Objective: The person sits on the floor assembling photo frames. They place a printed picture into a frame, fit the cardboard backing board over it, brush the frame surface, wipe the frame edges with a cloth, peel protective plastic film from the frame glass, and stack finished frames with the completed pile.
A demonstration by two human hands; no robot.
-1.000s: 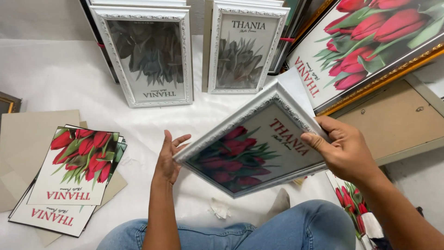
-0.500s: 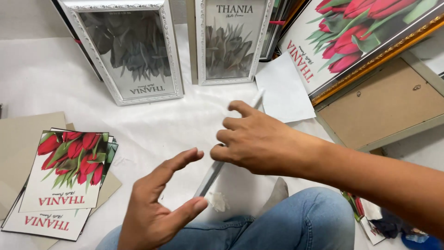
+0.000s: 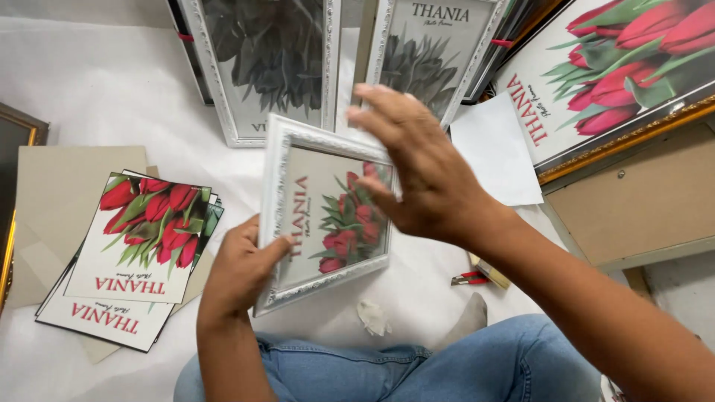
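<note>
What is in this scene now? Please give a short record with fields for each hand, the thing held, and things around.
left hand: grips the left edge of the white ornate picture frame with red tulip print
right hand: lies flat on the frame's glass, upper right
frame: tilted, above the lap
floor, left: stack of red tulip paper prints on beige cardboard sheets
behind: two white frames with grey tulip prints

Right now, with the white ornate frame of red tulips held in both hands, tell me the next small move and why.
Probably press the right hand flat to steady the white ornate picture frame: it is tilted, the left hand grips only its lower left edge, and the right hand's fingers lie spread over the glass.
</note>
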